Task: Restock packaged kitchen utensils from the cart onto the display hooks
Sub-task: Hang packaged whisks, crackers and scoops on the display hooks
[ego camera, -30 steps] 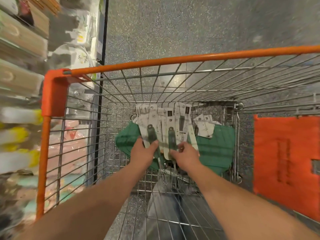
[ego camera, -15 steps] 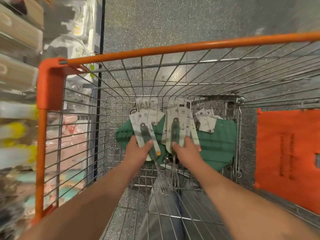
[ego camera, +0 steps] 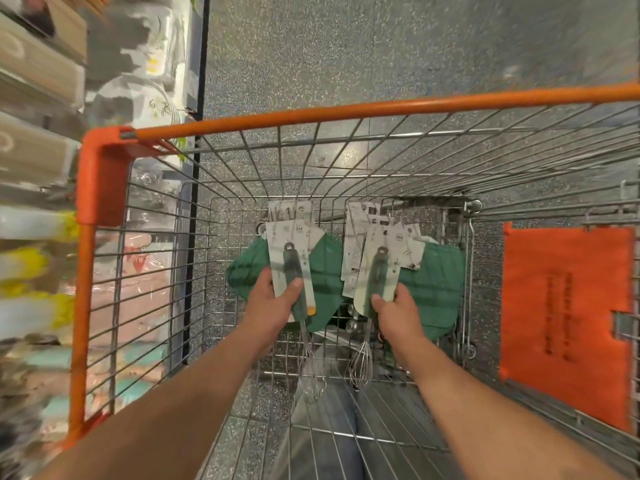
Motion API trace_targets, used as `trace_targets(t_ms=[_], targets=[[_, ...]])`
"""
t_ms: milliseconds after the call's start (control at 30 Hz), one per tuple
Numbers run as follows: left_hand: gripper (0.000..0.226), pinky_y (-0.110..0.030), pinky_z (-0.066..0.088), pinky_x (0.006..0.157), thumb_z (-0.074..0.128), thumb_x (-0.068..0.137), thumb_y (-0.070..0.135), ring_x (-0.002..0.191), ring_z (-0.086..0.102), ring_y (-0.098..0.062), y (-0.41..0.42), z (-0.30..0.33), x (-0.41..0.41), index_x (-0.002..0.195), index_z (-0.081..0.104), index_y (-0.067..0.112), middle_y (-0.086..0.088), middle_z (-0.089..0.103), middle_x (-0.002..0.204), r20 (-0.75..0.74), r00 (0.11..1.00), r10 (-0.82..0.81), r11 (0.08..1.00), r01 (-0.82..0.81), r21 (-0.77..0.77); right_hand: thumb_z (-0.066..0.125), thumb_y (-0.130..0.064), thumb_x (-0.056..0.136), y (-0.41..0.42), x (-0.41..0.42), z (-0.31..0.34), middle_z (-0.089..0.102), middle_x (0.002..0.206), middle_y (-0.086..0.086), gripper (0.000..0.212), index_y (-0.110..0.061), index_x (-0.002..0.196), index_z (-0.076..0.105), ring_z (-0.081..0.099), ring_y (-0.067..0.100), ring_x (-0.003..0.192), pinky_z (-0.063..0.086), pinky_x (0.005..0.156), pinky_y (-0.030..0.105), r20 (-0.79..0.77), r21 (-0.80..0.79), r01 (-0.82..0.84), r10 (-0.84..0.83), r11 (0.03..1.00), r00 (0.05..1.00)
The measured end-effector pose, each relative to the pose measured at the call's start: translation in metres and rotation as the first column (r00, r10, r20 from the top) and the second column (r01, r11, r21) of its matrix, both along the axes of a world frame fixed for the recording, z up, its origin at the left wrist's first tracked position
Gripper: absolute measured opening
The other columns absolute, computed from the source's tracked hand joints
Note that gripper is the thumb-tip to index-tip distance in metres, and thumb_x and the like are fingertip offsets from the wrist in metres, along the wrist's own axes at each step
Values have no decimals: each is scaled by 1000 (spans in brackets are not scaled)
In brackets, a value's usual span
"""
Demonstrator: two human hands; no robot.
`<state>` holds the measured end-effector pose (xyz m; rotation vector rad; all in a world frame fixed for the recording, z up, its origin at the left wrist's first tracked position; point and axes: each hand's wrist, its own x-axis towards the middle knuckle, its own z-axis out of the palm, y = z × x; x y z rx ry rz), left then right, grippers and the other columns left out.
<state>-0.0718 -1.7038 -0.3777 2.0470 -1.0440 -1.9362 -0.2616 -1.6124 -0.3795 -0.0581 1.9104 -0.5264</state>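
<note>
Both my hands reach down into a wire cart [ego camera: 104, 174] with an orange rim. My left hand [ego camera: 273, 303] grips a packaged whisk [ego camera: 294, 265] with a dark green handle on a white card, thumb on the front. My right hand [ego camera: 398, 313] grips a second carded whisk [ego camera: 377, 268], with several more cards fanned behind it. The wire heads of both whisks hang below my hands. The two bundles are held apart over a green bag [ego camera: 436, 282] on the cart floor.
Store shelves [ego camera: 38, 161] with blurred packaged goods line the left side, close to the cart. An orange plastic flap [ego camera: 564, 320] hangs on the cart's right side. Speckled grey floor [ego camera: 381, 46] lies beyond the cart.
The packages were bunched together between both hands; my hands have lifted them and drawn them apart, one bundle in each hand.
</note>
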Motion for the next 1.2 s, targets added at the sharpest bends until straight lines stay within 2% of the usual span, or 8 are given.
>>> trace_targets(t_ms=[100, 267, 367, 467, 600, 700, 933, 1200], targets=[[36, -57, 46, 111, 68, 99, 26, 121, 64, -25, 2, -1, -9, 133, 55, 28, 1, 69, 128, -17, 1000, 11, 999, -11, 35, 58, -17, 103, 1, -8, -2, 64, 135, 4, 36, -16, 138, 53, 60, 27, 122, 47, 109, 53, 46, 24, 38, -39, 999, 998], [51, -54, 42, 115, 67, 100, 30, 129, 58, -28, 1, 3, -25, 147, 48, 23, 0, 59, 144, 5, 997, 79, 996, -79, 34, 50, -4, 106, 3, -26, 11, 77, 109, 5, 25, -20, 121, 61, 70, 29, 102, 54, 93, 53, 239, -27, 190, -178, 981, 954], [94, -61, 36, 116, 70, 80, 71, 142, 45, -32, 0, 11, -37, 156, 30, 34, 3, 44, 157, -43, 992, 117, 987, -111, 119, 45, -4, 107, 2, -28, 25, 78, 113, 5, 30, -20, 128, 59, 71, 29, 104, 55, 82, 42, 388, -89, 165, -118, 982, 914], [127, -65, 42, 110, 72, 47, 92, 139, 49, -36, 2, 15, -51, 155, 29, 40, -3, 45, 160, -119, 981, 156, 971, -130, 201, 48, -5, 106, -6, -19, 37, 77, 115, 6, 30, -18, 131, 59, 71, 31, 111, 55, 100, 55, 451, -142, 84, -11, 986, 892], [96, -58, 53, 100, 90, 45, 73, 114, 68, -30, 5, 19, -64, 124, 57, 29, -4, 71, 126, -167, 978, 125, 978, -94, 184, 59, -19, 105, -18, 0, 47, 77, 109, 2, 23, -22, 127, 65, 73, 20, 99, 61, 85, 32, 216, -226, -171, 220, 959, 951], [108, -61, 56, 96, 96, 31, 69, 111, 71, -30, 5, 16, -62, 125, 62, 26, -3, 76, 117, -139, 977, 161, 975, -135, 179, 54, -30, 107, -21, 9, 49, 72, 112, -4, 27, -18, 127, 67, 66, 14, 102, 50, 80, 16, 43, -275, -284, 307, 918, 951], [89, -58, 57, 95, 99, 48, 56, 105, 75, -27, -2, 13, -33, 123, 65, 23, -1, 79, 111, -122, 985, 121, 990, -111, 88, 48, -45, 106, -22, -8, 12, 46, 156, 8, 58, -14, 154, 42, 46, 26, 140, 37, 112, 38, -107, -50, -215, 209, 975, 972], [106, -61, 58, 92, 95, 36, 72, 104, 75, -27, -2, 2, -10, 126, 63, 26, 0, 78, 111, -36, 998, 58, 996, -56, 62, 71, -63, 86, -50, -3, -35, 36, 160, 14, 96, -17, 158, 27, 36, 37, 146, 41, 116, 49, -149, 138, -251, 271, 958, 951]])
